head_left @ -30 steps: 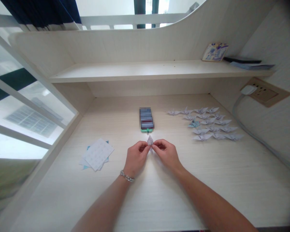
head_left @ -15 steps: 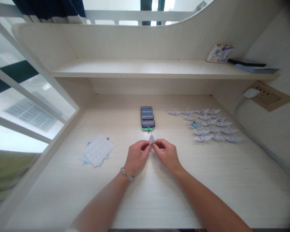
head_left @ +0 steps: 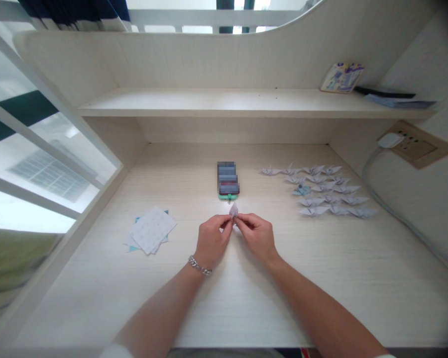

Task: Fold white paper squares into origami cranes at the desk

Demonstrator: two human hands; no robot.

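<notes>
Both my hands meet over the middle of the pale wooden desk. My left hand, with a metal bracelet on its wrist, and my right hand pinch a small folded piece of pale paper between their fingertips. The paper's tip points up and away from me. A phone with a green edge lies flat just beyond the paper.
Several folded paper cranes lie in rows at the right of the desk. A small stack of paper sheets lies at the left. A shelf runs above, with a card and flat items at its right end. A wall socket and cable sit at the right.
My hands and the folded paper have stayed nearly in place; the fingers have shifted slightly on the paper and the view has tilted a little.
</notes>
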